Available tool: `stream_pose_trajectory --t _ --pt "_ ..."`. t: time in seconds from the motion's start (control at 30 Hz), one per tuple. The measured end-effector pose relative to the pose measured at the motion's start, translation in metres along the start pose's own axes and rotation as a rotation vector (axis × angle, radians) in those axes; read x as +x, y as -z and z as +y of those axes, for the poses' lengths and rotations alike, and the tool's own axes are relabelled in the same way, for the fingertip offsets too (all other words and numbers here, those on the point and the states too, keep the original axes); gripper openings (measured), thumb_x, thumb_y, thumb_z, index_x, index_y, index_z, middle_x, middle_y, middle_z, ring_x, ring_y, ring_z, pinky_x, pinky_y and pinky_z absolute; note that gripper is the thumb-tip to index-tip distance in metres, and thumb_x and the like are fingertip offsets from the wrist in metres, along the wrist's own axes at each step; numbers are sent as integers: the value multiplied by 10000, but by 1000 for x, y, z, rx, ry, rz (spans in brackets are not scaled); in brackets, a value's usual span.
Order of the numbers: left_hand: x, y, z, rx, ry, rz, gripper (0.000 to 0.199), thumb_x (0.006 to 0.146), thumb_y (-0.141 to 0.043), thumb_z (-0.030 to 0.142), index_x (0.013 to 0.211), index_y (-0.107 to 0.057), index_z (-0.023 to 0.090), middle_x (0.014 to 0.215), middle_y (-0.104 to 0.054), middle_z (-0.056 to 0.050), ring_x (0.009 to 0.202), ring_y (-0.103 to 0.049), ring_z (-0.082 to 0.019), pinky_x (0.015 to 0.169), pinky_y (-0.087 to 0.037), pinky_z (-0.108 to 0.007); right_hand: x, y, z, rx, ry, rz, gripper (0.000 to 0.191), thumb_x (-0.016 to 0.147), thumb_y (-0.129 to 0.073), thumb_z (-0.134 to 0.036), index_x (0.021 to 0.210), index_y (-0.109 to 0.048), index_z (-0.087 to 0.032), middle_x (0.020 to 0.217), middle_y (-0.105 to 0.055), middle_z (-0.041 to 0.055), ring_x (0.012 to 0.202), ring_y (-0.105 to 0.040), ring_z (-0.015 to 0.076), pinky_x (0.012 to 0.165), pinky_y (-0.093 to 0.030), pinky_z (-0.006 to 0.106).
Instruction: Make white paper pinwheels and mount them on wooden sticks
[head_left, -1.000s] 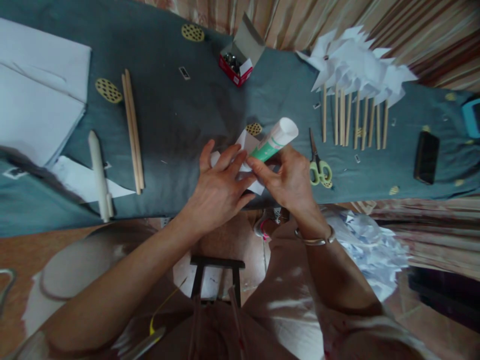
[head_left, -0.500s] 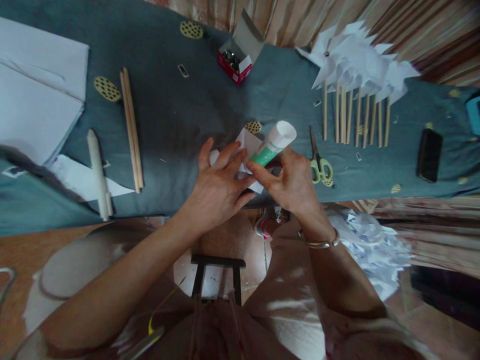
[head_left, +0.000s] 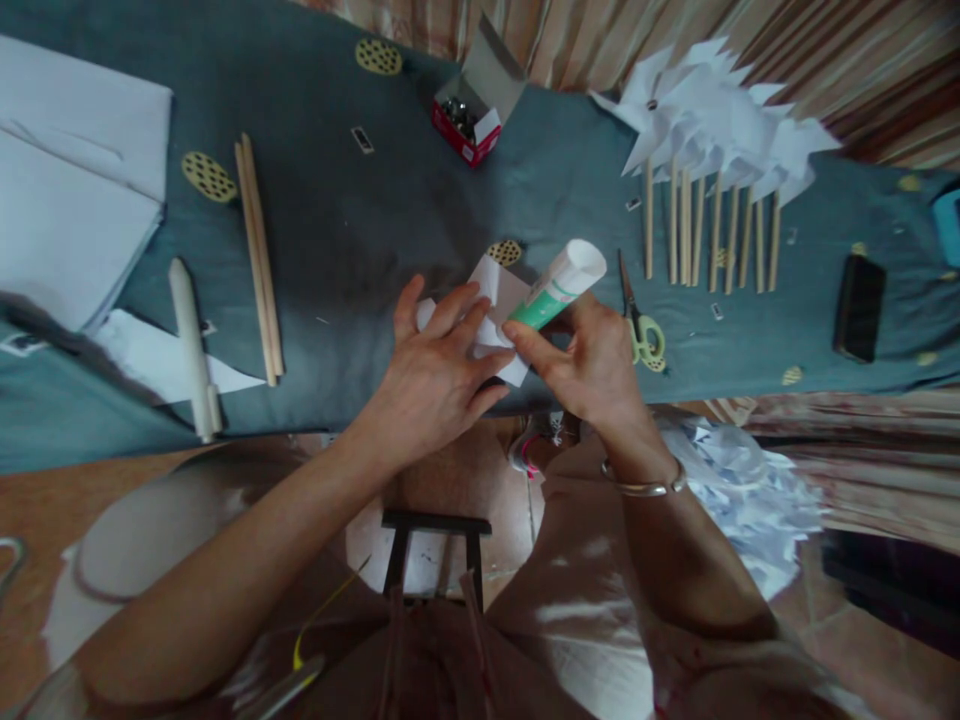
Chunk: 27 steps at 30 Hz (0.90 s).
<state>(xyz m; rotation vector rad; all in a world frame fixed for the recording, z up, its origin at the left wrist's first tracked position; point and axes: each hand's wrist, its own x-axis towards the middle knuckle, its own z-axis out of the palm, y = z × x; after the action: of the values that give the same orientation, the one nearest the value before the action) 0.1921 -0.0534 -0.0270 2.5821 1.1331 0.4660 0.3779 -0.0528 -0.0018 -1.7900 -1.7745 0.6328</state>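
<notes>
A white tube with a green label, a glue stick, is gripped in my right hand. It leans up and to the right, its lower end at a small folded piece of white paper. My left hand lies over that paper with its fingers spread, pressing it on the cloth near the table's front edge. Part of the paper and the tip of the glue stick are hidden by my fingers. Just right of my right hand lie scissors with light green handles.
White paper pinwheels on wooden sticks lie at the back right, near a black phone. A red box of small metallic items stands open at the back. Leftward are wooden sticks, a pale utility knife and white sheets.
My right hand has shifted slightly to the right with the glue stick, which leans a little more to the right. My left hand stays almost still on the paper.
</notes>
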Motion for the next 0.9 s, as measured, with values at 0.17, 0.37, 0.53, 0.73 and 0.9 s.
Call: stream_pose_trajectory --t 0.17,0.37,0.53,0.73,0.9 --pt "0 -1 0 -11 -6 4 281 937 -529 430 1122 -681 283 1446 -540 -63 1410 -378 -381 1156 -112 -713 2 0 1 8 -7 -12 254 828 -671 -492 859 -597 -250 735 -668 17 770 -664 237 732 -533 397" --pt "-1 -1 0 5 -10 -5 269 931 -541 416 1132 -671 293 1465 -523 -65 1423 -365 -357 1166 -112 -698 5 -2 3 -6 20 27 267 824 -680 -497 860 -595 -247 743 -666 25 804 -657 242 757 -531 395" --pt "-1 -2 0 -4 -8 -1 283 931 -535 421 1136 -671 282 1457 -530 -68 1422 -361 -360 1161 -97 -708 7 -4 4 11 18 32 294 829 -661 -528 878 -602 -244 745 -667 26 811 -659 248 758 -539 406" --pt "-1 -3 -1 13 -18 18 306 922 -532 457 1153 -667 308 1431 -557 -50 1421 -358 -347 1169 -113 -695 10 -4 3 52 -15 15 319 814 -679 -544 873 -609 -239 741 -672 26 780 -665 239 741 -546 401" --pt "-1 -1 -1 10 -16 20 290 926 -531 445 1117 -676 282 1425 -557 -61 1407 -376 -361 1162 -126 -702 12 -6 12 186 -85 66 331 785 -707 -533 804 -618 -215 729 -663 6 698 -638 182 696 -545 354"
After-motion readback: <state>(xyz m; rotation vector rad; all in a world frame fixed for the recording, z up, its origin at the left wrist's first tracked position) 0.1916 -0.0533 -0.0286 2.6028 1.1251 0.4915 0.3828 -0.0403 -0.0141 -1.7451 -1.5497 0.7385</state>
